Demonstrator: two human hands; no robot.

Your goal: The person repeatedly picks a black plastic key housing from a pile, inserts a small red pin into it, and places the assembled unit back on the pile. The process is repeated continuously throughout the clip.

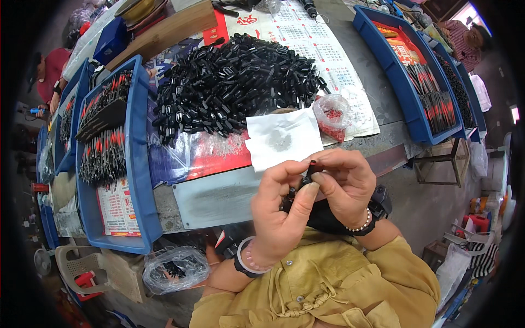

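Observation:
Both of my hands meet in front of my chest over the near edge of the table. My left hand [278, 216] is closed, its thumb and fingers pinching a small black plastic piece [311, 169] with a reddish end. More dark pieces [290, 195] show between its fingers and palm. My right hand [349, 188] is closed on the same piece, thumb and fingertips at its upper end. Just beyond them lies a white paper sheet [281, 131] with a grey smudge. Beside the sheet sits a clear plastic bag [332, 115] of tiny red parts.
A large heap of black plastic pieces [235, 82] covers the table's middle. Blue trays [143, 175] of black-and-red parts stand at the left, and another blue tray [383, 68] at the right. A clear bag [175, 268] hangs low left. Co-workers [465, 41] are farther off.

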